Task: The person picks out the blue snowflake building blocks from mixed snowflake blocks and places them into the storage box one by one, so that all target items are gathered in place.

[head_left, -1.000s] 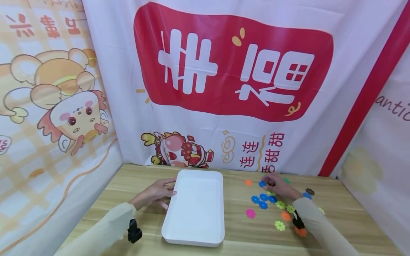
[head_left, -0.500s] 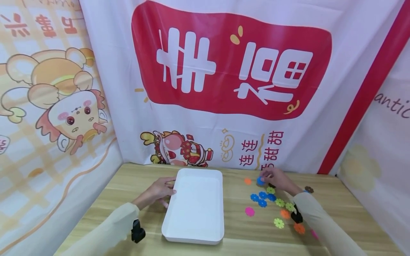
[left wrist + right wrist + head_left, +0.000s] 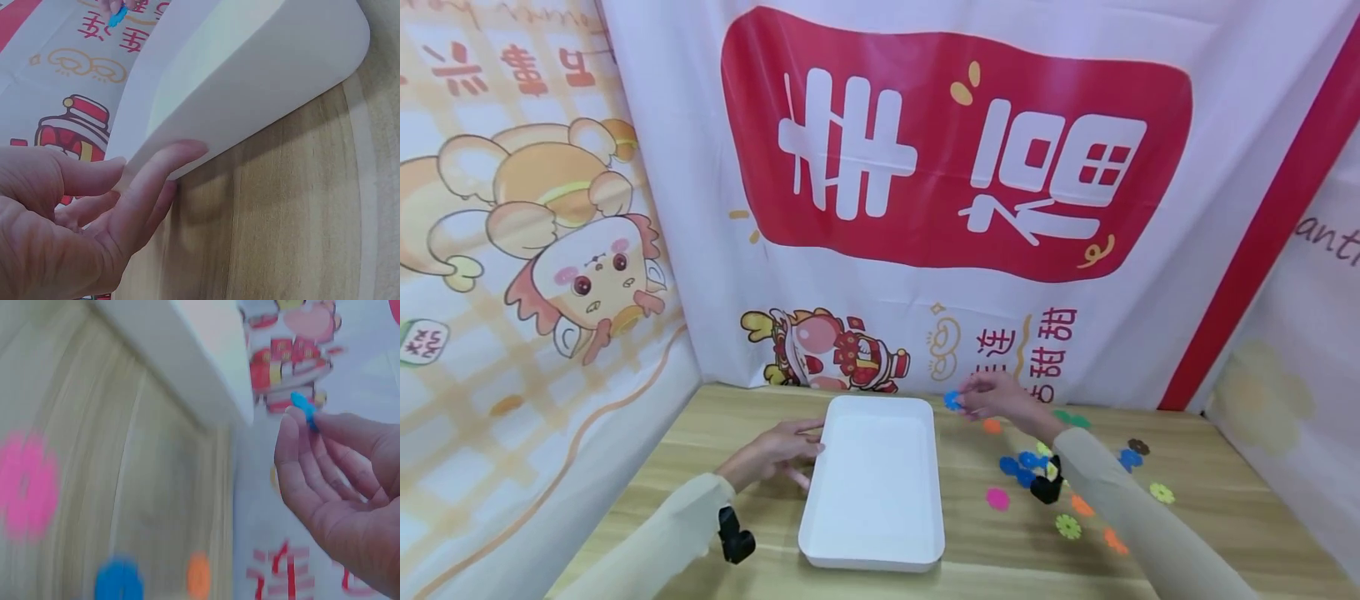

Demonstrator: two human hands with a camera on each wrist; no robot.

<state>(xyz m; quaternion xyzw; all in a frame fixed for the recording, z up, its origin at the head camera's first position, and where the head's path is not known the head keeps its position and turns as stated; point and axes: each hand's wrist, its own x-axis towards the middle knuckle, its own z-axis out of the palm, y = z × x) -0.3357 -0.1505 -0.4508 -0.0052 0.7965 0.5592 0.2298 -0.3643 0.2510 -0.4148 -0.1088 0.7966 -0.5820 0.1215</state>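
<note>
Between thumb and index finger my right hand pinches a blue snowflake building disc. It holds the disc above the table, just beyond the far right corner of a white tray. In the right wrist view the same blue disc appears edge-on at the fingertips. At the tray's left side, my left hand touches the outer wall. The left wrist view has an extended finger lying along that wall and the thumb tip near its edge. No discs show inside the tray.
Loose discs lie on the wooden table right of the tray: a pink disc, an orange disc, a yellow-green disc, a brown disc and several blue ones. A printed cloth hangs behind the table.
My right hand has picked up the blue disc from the far part of the scattered discs and carried it left towards the tray. The left hand stays at the tray's side.
</note>
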